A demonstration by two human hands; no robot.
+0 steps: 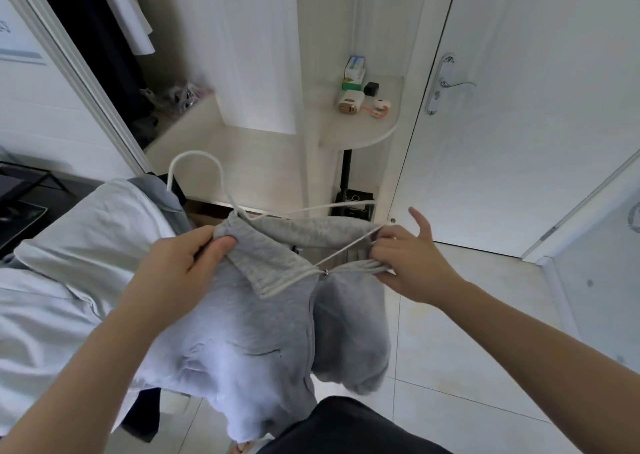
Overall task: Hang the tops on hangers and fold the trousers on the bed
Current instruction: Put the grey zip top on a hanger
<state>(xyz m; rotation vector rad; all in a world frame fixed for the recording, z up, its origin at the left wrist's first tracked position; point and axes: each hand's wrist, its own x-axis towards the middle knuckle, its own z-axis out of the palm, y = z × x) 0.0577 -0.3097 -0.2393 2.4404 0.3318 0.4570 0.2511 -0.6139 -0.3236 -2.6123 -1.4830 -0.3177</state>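
Observation:
A grey zip-up top with a white-edged collar hangs in the air in front of me, over the edge of the bed. A white wire hanger sticks out of its neck, hook up at the left, one arm running right. My left hand pinches the left side of the collar. My right hand grips the bunched right collar together with the hanger's wire, its index finger pointing up. The top's lower part drapes over my dark-clad leg.
The bed with pale bedding and other garments lies at the left. Ahead stands an open white wardrobe with a rounded side shelf carrying small boxes and gadgets. A white door with a lever handle is at the right, above a tiled floor.

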